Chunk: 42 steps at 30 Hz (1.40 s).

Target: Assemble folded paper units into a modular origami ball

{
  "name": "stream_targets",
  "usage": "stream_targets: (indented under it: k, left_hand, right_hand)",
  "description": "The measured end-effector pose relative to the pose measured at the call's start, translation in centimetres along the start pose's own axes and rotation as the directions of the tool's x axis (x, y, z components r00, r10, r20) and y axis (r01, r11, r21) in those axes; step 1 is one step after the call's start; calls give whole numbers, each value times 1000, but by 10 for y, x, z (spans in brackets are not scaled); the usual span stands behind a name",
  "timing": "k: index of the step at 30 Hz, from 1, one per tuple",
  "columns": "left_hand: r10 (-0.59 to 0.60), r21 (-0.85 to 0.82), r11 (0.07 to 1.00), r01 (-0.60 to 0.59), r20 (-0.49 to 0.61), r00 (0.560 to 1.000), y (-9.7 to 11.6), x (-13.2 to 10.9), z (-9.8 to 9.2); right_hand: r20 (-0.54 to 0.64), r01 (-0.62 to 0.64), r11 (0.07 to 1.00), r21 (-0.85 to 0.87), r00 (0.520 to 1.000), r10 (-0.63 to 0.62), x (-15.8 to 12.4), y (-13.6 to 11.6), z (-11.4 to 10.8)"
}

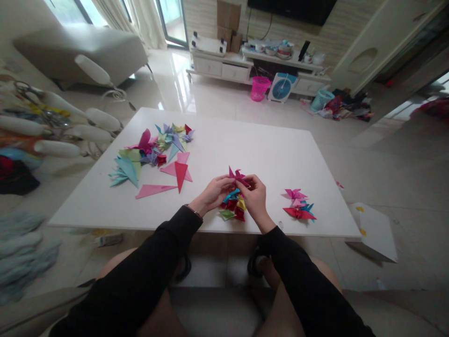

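Note:
A magenta origami crane [239, 175] is held up between my two hands over the white table. My left hand [218, 189] pinches its left side with the fingers closed. On the other side, my right hand [256, 194] grips it between thumb and fingers. Beneath the hands lies a small pile of folded paper pieces [231, 206] in blue, red, yellow and green, partly hidden by them. To the right, a little group of pink, red and blue paper cranes [299, 206] rests on the tabletop.
At the left of the white table [266, 140] lies a large heap of folded papers [150, 150]. Pink and red folded pieces [180, 174] lie nearer. Beyond the table stand a pink basket [260, 89], a blue fan [282, 87] and a low cabinet [235, 72]. A white box [377, 231] is at the right.

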<state>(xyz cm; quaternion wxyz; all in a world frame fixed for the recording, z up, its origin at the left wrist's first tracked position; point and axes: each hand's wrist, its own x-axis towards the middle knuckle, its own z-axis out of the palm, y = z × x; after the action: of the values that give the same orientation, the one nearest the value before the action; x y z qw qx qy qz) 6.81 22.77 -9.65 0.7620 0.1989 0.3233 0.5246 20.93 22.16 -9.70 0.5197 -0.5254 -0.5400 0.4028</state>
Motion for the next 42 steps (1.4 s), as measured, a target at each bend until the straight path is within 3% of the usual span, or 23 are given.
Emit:
stream_targets:
  k: [10, 15, 19, 24, 30, 36, 40, 42]
  left_hand:
    - [17, -91, 996, -23, -64, 998, 1, 4, -3]
    - [26, -80, 997, -25, 11, 1000, 4, 3, -4]
    - [7, -81, 997, -8, -16, 1000, 6, 4, -3]
    - [-68, -139, 988, 62, -44, 997, 8, 4, -1]
    - [-92, -169, 981, 96, 33, 995, 13, -3, 3]
    - [-94, -65, 993, 96, 27, 995, 11, -4, 3]
    - [48, 124, 991, -43, -40, 998, 10, 0, 0]
    - [125, 286, 951, -116, -13, 992, 12, 2, -3]
  right_hand:
    - [44, 62, 998, 34, 997, -63, -4, -6, 1]
    - [48, 102, 990, 95, 993, -107, -5, -11, -4]
    - [-28, 154, 988, -4, 988, -154, 1, -13, -11]
    - [-72, 297, 938, -176, 947, -313, 6, -17, -18]
    - [-64, 365, 895, -257, 918, -392, 4, -19, -20]
    - [-16, 375, 888, -267, 919, -393, 2, -25, -19]
    - [32, 321, 913, -253, 946, -324, 3, -26, -20]
    - [42, 283, 930, -234, 959, -281, 4, -24, -20]
